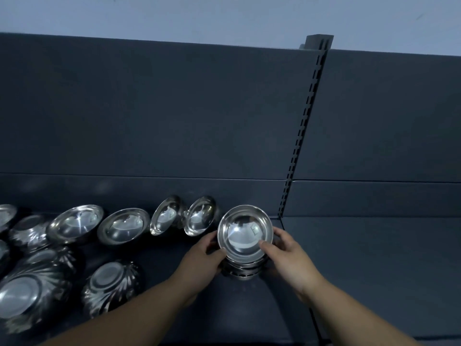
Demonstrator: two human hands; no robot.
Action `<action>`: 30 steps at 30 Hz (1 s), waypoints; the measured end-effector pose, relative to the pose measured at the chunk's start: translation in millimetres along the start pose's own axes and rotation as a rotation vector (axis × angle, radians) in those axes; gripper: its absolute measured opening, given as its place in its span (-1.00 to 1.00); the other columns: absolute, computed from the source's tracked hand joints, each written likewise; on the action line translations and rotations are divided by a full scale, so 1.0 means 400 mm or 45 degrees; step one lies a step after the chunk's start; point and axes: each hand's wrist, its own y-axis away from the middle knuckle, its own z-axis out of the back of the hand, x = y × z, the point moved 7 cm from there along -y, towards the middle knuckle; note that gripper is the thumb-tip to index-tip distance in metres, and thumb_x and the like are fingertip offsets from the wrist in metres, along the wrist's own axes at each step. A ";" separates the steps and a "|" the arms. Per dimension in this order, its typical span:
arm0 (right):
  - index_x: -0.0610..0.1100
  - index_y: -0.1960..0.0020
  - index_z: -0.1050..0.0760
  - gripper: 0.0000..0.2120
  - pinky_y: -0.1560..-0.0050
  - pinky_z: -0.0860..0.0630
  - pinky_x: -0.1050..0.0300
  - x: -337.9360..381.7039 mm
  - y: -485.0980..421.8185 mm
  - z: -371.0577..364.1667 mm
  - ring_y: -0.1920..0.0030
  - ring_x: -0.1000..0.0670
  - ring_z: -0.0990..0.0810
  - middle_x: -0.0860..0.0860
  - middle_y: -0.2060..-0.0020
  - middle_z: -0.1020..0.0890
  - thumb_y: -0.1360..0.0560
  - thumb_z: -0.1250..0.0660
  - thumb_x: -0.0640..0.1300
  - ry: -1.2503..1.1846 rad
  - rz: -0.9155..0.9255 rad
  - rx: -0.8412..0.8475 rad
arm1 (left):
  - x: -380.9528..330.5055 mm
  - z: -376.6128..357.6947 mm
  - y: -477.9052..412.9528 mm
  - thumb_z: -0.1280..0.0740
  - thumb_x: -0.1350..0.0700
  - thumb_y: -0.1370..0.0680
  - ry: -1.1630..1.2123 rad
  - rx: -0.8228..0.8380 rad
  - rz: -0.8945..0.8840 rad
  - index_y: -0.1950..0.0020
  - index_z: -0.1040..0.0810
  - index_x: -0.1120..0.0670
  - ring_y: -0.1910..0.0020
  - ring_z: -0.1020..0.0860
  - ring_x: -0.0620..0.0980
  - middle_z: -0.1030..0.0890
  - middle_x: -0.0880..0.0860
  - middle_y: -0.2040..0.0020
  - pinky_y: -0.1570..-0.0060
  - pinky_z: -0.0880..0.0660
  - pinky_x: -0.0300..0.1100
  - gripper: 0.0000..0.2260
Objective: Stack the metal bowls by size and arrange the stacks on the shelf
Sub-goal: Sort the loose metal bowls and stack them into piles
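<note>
The left hand [204, 255] and the right hand [289, 255] are both curling round a stack of small metal bowls [243, 269], one on each flank, with the fingers wrapping its sides. The thumbs are lying up at the rim of the top bowl [245, 231]. The stack is sitting directly between the two hands, so neither is nearer. Its axis is running upright from the shelf [361, 270]. The top bowl is facing mouth-up and looking slightly tipped toward the viewer. Whether it is fully seated in the one beneath cannot be told, and whether the stack's base is touching the shelf is hidden by the hands.

Just beyond the left hand, toward the back panel [174, 108], two small bowls [166, 216] [200, 216] are leaning on edge side by side, apart from the stack. Farther left, two larger bowls [74, 223] [123, 226] are resting mouth-up. Several fluted bowls [112, 283] [27, 298] are lying upside down nearer the front edge. All of these loose bowls are lying to the left, on the left hand's side.

To the right, the slotted upright [306, 121] is rising just behind the stack, and a bare stretch of shelf is opening beyond it. Judging from this, the hands are squaring up or placing the small-size stack. The two leaning bowls look like the likely next additions, a short reach for the left hand.
</note>
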 end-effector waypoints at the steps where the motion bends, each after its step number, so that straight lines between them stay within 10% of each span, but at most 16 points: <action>1: 0.06 -0.37 -0.41 -0.52 -0.16 -0.60 -0.09 0.001 -0.008 0.014 -0.10 0.02 -0.67 0.09 -0.16 -0.65 -0.49 -0.43 -0.08 -0.003 0.011 0.000 | -0.004 -0.013 -0.010 -0.36 0.12 -0.52 0.006 -0.003 0.006 -0.30 -0.46 -0.18 -0.06 -0.63 -0.11 -0.63 -0.15 -0.11 -0.10 -0.59 -0.06 -0.62; 14: -0.03 -0.56 -0.09 0.02 -0.40 -0.40 0.04 -0.019 -0.077 0.072 -0.32 0.05 -0.48 0.09 -0.38 -0.45 -0.29 -0.62 -0.10 0.232 0.040 0.069 | -0.032 -0.048 -0.083 -0.41 0.07 -0.51 -0.139 -0.064 -0.016 -0.40 -0.42 -0.05 -0.17 -0.56 -0.10 -0.60 -0.09 -0.18 -0.29 -0.47 -0.04 -0.54; 23: -0.04 -0.23 -0.54 -0.49 -0.07 -0.47 0.23 -0.121 -0.018 0.028 -0.08 0.03 -0.61 0.04 -0.08 -0.65 -0.33 -0.54 0.07 0.822 -0.035 0.072 | 0.012 0.045 0.045 -0.41 -0.05 -0.49 -0.945 -0.178 -0.126 -0.44 -0.37 -0.05 -0.35 -0.41 -0.08 -0.43 -0.03 -0.39 -0.32 -0.27 -0.33 -0.46; 30: -0.06 -0.22 -0.57 -0.51 -0.03 -0.43 0.29 -0.082 0.017 -0.142 -0.03 0.08 -0.59 0.07 -0.03 -0.63 -0.34 -0.55 0.06 0.882 0.185 0.245 | 0.006 0.178 0.187 -0.41 0.01 -0.47 -1.061 -0.394 -0.340 -0.37 -0.45 0.03 -0.30 -0.43 -0.07 -0.48 0.00 -0.31 -0.22 -0.18 -0.43 -0.52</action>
